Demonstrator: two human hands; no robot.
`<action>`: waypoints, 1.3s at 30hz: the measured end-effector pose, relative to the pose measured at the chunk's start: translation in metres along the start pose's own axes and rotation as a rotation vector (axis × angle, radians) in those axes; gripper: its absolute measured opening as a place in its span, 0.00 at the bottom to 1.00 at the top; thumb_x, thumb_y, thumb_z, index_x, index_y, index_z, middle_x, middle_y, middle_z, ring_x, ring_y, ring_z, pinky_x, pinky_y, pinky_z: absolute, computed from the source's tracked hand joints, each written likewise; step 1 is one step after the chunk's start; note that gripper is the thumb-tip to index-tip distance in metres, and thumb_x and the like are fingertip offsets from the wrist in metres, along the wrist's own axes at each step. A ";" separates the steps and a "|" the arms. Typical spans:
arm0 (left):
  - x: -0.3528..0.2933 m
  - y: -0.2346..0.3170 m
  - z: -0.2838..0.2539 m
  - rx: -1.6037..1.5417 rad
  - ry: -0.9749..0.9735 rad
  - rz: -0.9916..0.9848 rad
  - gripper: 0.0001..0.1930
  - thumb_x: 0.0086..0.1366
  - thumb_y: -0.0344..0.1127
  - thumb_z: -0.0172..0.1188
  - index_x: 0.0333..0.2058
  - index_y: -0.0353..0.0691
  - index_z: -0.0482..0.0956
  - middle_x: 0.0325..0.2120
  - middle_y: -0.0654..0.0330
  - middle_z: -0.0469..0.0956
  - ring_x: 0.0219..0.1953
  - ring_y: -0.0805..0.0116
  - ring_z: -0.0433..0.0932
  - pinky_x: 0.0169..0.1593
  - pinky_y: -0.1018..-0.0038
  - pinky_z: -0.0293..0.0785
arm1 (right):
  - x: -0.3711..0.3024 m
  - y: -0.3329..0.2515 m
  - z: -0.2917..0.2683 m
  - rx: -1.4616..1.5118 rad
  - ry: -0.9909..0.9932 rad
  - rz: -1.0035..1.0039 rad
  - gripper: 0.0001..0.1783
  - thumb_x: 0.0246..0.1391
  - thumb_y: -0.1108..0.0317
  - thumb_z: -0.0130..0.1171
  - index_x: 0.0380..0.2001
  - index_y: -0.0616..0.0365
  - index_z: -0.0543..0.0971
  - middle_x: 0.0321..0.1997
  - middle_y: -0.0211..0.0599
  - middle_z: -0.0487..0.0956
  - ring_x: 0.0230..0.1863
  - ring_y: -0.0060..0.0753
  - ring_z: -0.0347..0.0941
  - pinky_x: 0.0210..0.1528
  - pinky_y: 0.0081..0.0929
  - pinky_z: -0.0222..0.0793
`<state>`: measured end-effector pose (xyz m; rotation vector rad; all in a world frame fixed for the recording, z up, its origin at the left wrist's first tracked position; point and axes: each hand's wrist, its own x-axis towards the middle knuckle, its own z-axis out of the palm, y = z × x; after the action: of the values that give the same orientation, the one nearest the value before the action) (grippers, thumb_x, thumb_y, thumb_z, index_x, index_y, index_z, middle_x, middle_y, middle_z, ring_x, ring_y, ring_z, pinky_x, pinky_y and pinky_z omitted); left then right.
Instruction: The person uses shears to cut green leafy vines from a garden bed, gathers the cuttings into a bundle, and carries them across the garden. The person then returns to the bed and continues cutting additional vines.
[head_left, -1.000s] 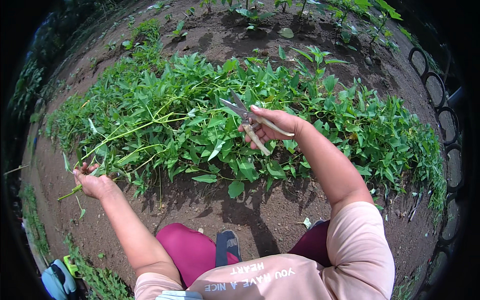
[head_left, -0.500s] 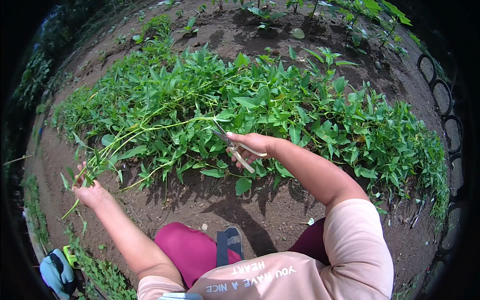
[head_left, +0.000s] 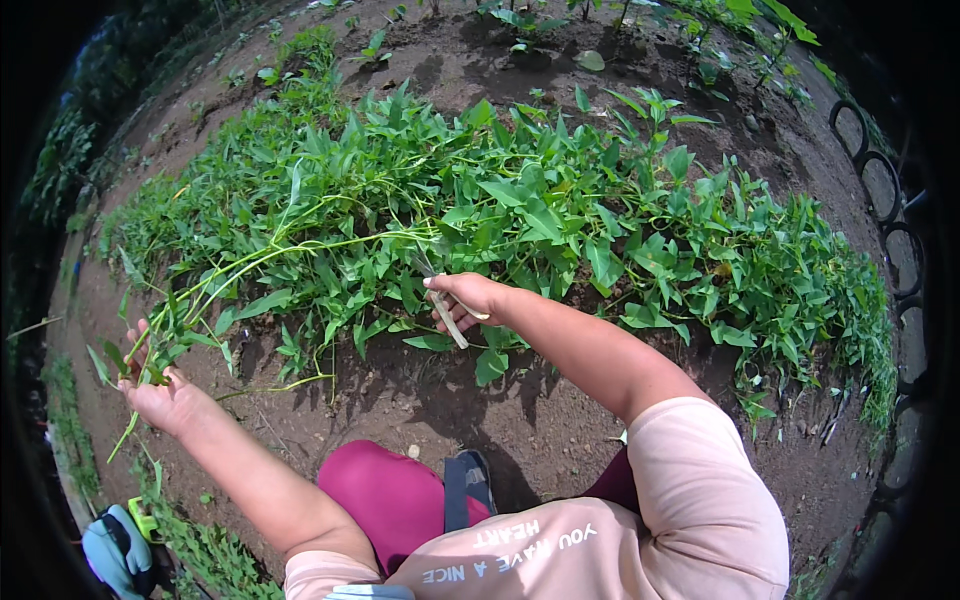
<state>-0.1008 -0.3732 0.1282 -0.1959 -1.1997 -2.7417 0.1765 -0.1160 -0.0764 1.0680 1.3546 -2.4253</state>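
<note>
Several long pale-green vine stems (head_left: 262, 254) with leaves stretch from the middle of a low green bed to my left hand (head_left: 163, 392). The fingers curl upward around them, and one stem end dangles below the palm. My right hand (head_left: 468, 298) grips a pair of pruning shears (head_left: 452, 322) with pale handles, out over the front of the bed. Its dark blades point up and left, near the far end of the stretched stems; leaves and blur hide whether they touch a stem.
Leafy vines (head_left: 640, 250) spread across the bed in front of me. Brown soil (head_left: 410, 400) lies between bed and my knees. Black rings (head_left: 905, 262) line the right edge. A light-blue item (head_left: 115, 550) and a bright green one (head_left: 143, 518) sit at lower left.
My right hand has shifted left with the shears, whose handles now look closer together. My left hand has moved a little left and down, still holding the stems.
</note>
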 end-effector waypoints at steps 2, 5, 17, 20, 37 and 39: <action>0.006 0.000 -0.005 0.024 0.002 0.007 0.22 0.69 0.42 0.29 0.29 0.30 0.66 0.42 0.34 0.71 0.48 0.35 0.70 0.53 0.44 0.67 | 0.008 -0.009 0.006 -0.024 -0.008 -0.122 0.29 0.52 0.44 0.51 0.45 0.58 0.69 0.38 0.41 0.73 0.34 0.39 0.75 0.38 0.38 0.72; 0.013 0.001 -0.012 0.044 -0.017 0.008 0.21 0.69 0.41 0.31 0.29 0.30 0.67 0.41 0.35 0.72 0.48 0.36 0.71 0.53 0.45 0.69 | 0.020 -0.020 0.015 0.007 0.030 -0.144 0.28 0.53 0.45 0.50 0.47 0.58 0.68 0.39 0.41 0.74 0.37 0.38 0.75 0.39 0.35 0.70; 0.030 -0.001 -0.031 0.014 -0.074 -0.001 0.10 0.64 0.32 0.42 0.30 0.31 0.67 0.39 0.38 0.74 0.44 0.42 0.75 0.48 0.51 0.74 | 0.036 -0.024 0.026 0.023 0.180 -0.194 0.28 0.49 0.40 0.55 0.37 0.57 0.71 0.29 0.36 0.74 0.23 0.30 0.73 0.22 0.27 0.70; 0.033 0.001 -0.036 -0.010 -0.015 0.013 0.10 0.64 0.33 0.42 0.30 0.31 0.67 0.38 0.39 0.74 0.43 0.44 0.76 0.48 0.53 0.75 | 0.035 -0.025 0.020 -0.118 0.243 -0.237 0.29 0.48 0.40 0.56 0.36 0.58 0.71 0.28 0.35 0.73 0.20 0.28 0.71 0.21 0.24 0.70; 0.024 0.048 -0.039 0.558 -0.083 0.326 0.11 0.65 0.39 0.52 0.34 0.35 0.70 0.22 0.59 0.70 0.28 0.64 0.76 0.28 0.70 0.79 | -0.023 0.020 0.004 -1.190 -0.152 0.217 0.37 0.43 0.33 0.54 0.45 0.54 0.75 0.33 0.40 0.78 0.37 0.39 0.74 0.44 0.35 0.67; 0.029 -0.003 -0.029 0.427 -0.405 -0.135 0.09 0.63 0.37 0.55 0.36 0.38 0.70 0.21 0.62 0.70 0.28 0.64 0.78 0.29 0.69 0.80 | -0.045 0.023 0.006 -1.268 -0.173 0.158 0.39 0.42 0.31 0.53 0.44 0.54 0.76 0.35 0.45 0.79 0.39 0.45 0.74 0.46 0.37 0.67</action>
<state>-0.1312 -0.3952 0.1117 -0.6607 -1.9295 -2.5409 0.2172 -0.1424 -0.0609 0.5255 2.0730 -1.0338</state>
